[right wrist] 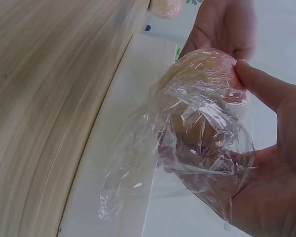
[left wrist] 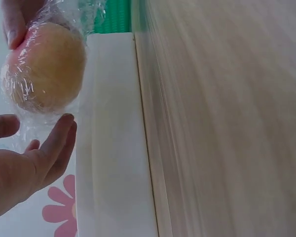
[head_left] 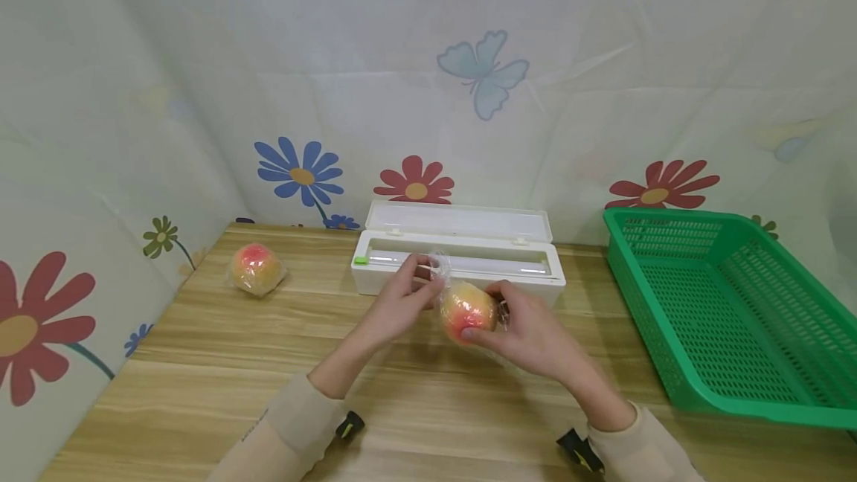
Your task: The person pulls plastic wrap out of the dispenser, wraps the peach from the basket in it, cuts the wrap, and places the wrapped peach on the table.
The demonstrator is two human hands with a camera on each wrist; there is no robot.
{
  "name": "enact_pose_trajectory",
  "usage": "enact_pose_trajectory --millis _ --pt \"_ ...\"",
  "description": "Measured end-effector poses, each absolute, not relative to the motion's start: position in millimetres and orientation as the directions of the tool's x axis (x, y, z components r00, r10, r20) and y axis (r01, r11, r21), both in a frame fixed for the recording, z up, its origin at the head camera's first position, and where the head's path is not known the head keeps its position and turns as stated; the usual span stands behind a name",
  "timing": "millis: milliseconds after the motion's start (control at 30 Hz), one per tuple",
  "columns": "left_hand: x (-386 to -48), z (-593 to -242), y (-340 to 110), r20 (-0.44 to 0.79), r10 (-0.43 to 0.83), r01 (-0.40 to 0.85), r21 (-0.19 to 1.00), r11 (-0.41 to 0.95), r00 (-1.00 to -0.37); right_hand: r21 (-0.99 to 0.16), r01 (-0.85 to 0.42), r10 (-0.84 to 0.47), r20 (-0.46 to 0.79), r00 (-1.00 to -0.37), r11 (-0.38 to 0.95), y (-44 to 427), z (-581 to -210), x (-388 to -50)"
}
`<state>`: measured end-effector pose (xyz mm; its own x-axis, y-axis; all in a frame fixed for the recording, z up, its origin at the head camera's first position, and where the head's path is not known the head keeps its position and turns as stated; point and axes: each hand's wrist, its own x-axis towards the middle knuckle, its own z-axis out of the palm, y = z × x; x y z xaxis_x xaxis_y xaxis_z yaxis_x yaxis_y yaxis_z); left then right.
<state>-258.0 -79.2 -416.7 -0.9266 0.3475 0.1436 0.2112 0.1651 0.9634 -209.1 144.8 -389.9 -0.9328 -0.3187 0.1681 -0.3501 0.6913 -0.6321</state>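
A yellow and pink peach (head_left: 469, 311) wrapped in clear plastic film is held up in front of the white cling film box. My right hand (head_left: 535, 329) grips it, thumb on the near side and fingers behind. Loose film (right wrist: 202, 143) bunches over the peach and trails toward the right palm. On the other side, my left hand (head_left: 402, 300) is beside the peach. Its thumb and fingers (left wrist: 59, 138) stand apart, with crumpled film (left wrist: 32, 131) between them; whether they touch it is hard to tell.
The cling film box (head_left: 458, 266) stands against the wall with its lid (head_left: 458, 220) raised and a film roll inside. Another wrapped peach (head_left: 257, 270) sits on the wooden table (head_left: 201, 363) at left. A green plastic basket (head_left: 696, 389) stands at right.
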Motion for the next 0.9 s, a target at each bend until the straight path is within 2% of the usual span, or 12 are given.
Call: enact_pose_trajectory --millis 500,900 --pt "-253.7 -406.8 -76.5 0.095 0.303 0.1 0.995 0.001 -0.948 -0.6 -0.502 -0.406 0.301 -0.863 0.623 145.0 -391.2 -208.0" --pt "-253.8 -406.1 -76.6 0.132 0.33 0.105 0.99 -0.099 -0.935 -0.576 -0.516 -0.416 0.308 -0.856 0.634 142.9 -391.3 -206.9"
